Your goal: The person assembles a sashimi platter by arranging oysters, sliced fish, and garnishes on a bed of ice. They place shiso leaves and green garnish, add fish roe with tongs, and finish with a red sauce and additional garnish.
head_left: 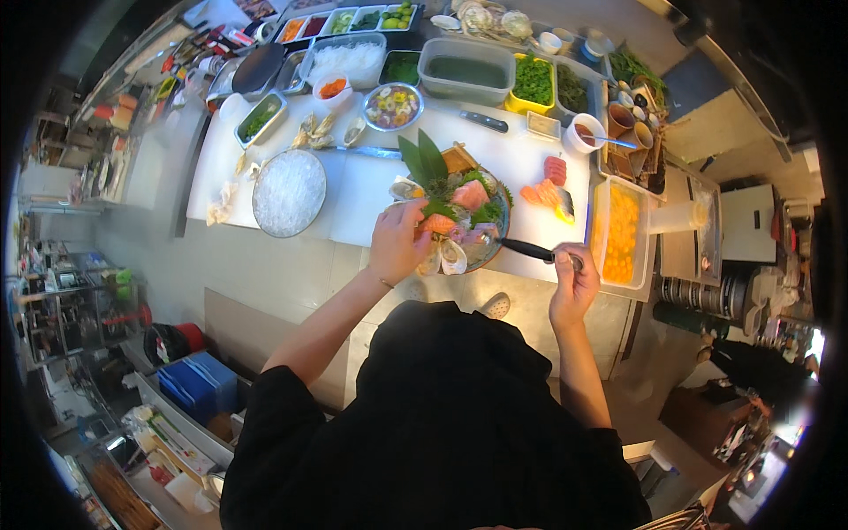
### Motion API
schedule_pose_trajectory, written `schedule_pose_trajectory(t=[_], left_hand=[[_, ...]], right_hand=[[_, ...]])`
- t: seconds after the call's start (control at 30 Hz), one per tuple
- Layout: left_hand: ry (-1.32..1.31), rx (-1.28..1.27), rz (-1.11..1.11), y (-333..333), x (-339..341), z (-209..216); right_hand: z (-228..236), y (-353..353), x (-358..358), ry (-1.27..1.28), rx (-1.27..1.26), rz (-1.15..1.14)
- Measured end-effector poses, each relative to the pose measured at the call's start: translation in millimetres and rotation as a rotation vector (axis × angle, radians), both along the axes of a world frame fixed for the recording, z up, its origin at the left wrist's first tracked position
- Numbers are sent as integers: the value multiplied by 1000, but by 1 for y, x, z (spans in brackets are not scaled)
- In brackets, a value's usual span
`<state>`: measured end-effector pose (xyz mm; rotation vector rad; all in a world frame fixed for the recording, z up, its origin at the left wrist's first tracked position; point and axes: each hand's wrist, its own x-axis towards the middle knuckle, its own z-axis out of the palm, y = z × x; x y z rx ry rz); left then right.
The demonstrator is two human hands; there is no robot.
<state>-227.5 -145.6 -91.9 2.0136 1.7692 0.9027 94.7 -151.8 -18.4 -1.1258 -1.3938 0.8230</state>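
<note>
A round platter of sashimi stands near the white worktop's front edge. It bears a pink block of fish, orange salmon slices, green leaves and oysters in shells. My left hand is at its left side, fingers curled in against the salmon; the fingertips are partly hidden, so what they pinch cannot be made out. Closed round a black-handled utensil is my right hand, right of the platter. That utensil's narrow tip reaches the food at the platter's lower right.
A bowl of crushed ice sits left. Behind are a metal bowl of flowers, a knife and garnish tubs. Sliced fish lies right, beside a container of orange yolk-like balls and a white cup.
</note>
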Motion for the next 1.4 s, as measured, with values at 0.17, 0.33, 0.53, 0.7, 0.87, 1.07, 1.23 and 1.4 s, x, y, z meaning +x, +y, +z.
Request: schedule_pose_trajectory(t=[0.17,0.33,0.53,0.7,0.87,1.07,1.23,1.4], left_hand=[[-99,65,29,10,0,-6],[-127,63,30,13,2,-9],[-85,131,90,6,6,-18],[-131,117,119,11,9,-16],[-101,121,118,14,12,-8],[-152,56,104,19,8,-19],[-148,110,35,16,0,-18],[-11,102,-32,11,-1,-9]], right_hand=[[-2,34,-34,327,-246,225],[-26,72,-97,-357,-15,417],[-55,82,-120,-608,39,459],[-55,89,-120,-645,-95,412],[-54,85,-122,-628,32,460],[-61,81,-120,-625,32,426],[-60,83,-123,-607,2,411],[-23,83,-65,-313,-52,303]])
